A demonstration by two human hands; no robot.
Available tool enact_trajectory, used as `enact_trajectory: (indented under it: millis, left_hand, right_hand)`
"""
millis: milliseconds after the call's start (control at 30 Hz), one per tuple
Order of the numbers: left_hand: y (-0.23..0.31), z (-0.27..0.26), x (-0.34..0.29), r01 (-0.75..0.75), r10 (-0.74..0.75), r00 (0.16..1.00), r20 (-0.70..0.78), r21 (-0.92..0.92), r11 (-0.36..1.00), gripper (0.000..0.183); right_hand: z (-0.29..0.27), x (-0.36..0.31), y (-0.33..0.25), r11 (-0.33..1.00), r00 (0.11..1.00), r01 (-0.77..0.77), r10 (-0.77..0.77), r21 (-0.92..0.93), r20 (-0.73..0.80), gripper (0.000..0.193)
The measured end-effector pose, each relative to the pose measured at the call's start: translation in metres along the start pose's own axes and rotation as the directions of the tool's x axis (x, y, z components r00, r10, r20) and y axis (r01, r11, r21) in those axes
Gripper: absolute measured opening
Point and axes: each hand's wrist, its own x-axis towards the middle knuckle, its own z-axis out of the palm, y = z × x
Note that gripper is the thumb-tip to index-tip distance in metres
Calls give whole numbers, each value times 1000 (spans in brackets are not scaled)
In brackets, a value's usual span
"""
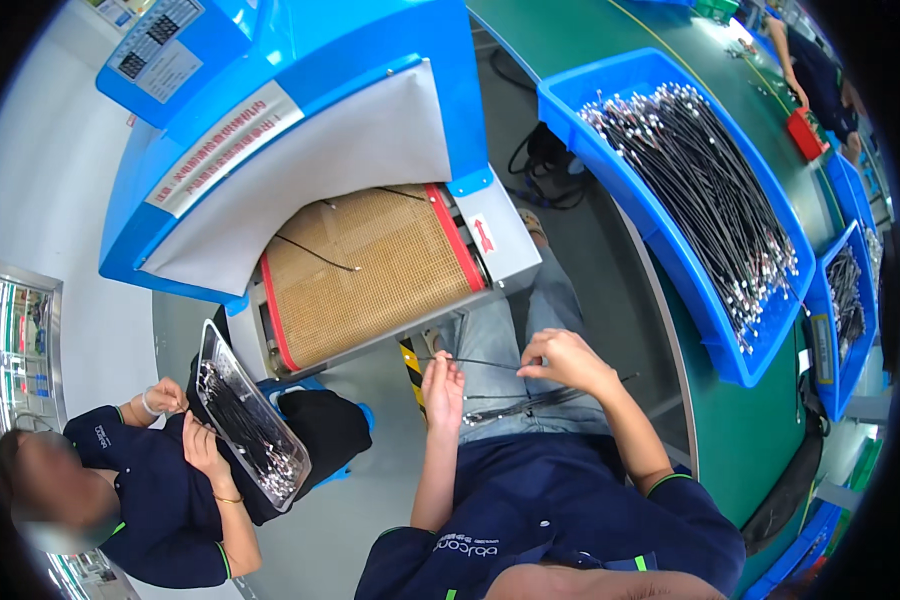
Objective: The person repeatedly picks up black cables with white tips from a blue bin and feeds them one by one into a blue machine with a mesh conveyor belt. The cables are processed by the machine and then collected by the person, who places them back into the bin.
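A thin black cable point(485, 362) runs roughly level between my two hands, above my lap. My left hand point(443, 390) is closed at its left end, fingertips pinched together and pointing up. At the other end my right hand point(568, 360) has its thumb and fingers pinched on the cable. Under my hands, a loose bunch of black cables point(540, 401) lies across my jeans. Just beyond, a tan mesh conveyor belt point(370, 285) with red edges comes out of a blue machine point(300, 110); a few black cables lie on the belt.
On the green table point(705, 440) at my right stands a large blue bin point(625, 215) full of black cables, with a smaller blue bin point(825, 345) beside it. At left, a seated co-worker point(150, 490) has a metal tray point(295, 480) of cables. Another person point(815, 70) stands far right.
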Motion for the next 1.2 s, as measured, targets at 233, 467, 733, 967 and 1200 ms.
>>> enact_trajectory:
  millis: [233,467,733,967,1200]
  left_hand:
    - [-1,-1,4,-7,7,1000,10,-21,1000,14]
    - [7,-1,7,-11,11,1000,-2,-17,1000,15]
    - [-8,-13,-7,41,-247,935,255,613,789,31]
    - [-34,-9,-36,-484,-495,672,551,832,270,38]
    - [-41,-11,-46,-619,-500,675,542,785,14,42]
  right_hand:
    - [1,11,-3,999,1000,7,-7,-45,2,18]
    - [5,24,-7,997,1000,21,-21,-71,0,17]
    - [1,82,-9,999,993,-41,38,-20,-113,16]
    - [8,178,-16,999,975,-31,25,-21,-221,14]
    - [32,243,-12,998,970,-47,35,-45,-239,17]
